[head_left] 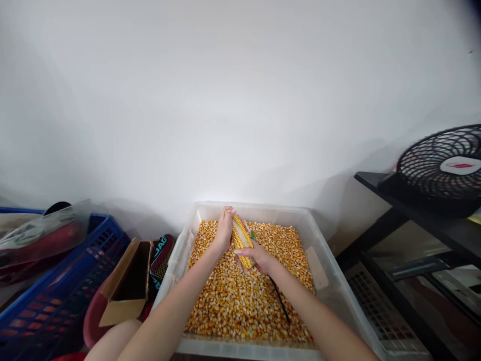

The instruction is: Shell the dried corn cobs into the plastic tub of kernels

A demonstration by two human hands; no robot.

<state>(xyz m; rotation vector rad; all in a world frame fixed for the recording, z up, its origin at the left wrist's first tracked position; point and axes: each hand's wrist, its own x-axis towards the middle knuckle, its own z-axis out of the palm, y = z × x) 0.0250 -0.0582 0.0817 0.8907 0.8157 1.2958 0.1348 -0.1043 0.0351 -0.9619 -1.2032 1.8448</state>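
An ear of corn (240,233) is held slantwise over the plastic bin, with a pale strip along its side between the rows of yellow kernels. My left hand (224,228) is closed around its upper end. Lower down, my right hand (257,254) grips the ear, thumb across the kernels. Loose corn kernels (240,306) fill much of the translucent bin (330,281) below. A small green piece (252,234) shows beside the ear; what it belongs to is hidden. A thin black rod (281,301) lies on the kernels, partly behind my right forearm.
To the left stand an open cardboard box (126,311), a dark shoe-like item with "JAG" lettering (161,258) and a blue basket (75,281) holding bagged items. A black fan (443,163) sits on a black rack (391,200) at right. The white wall (240,100) rises behind.
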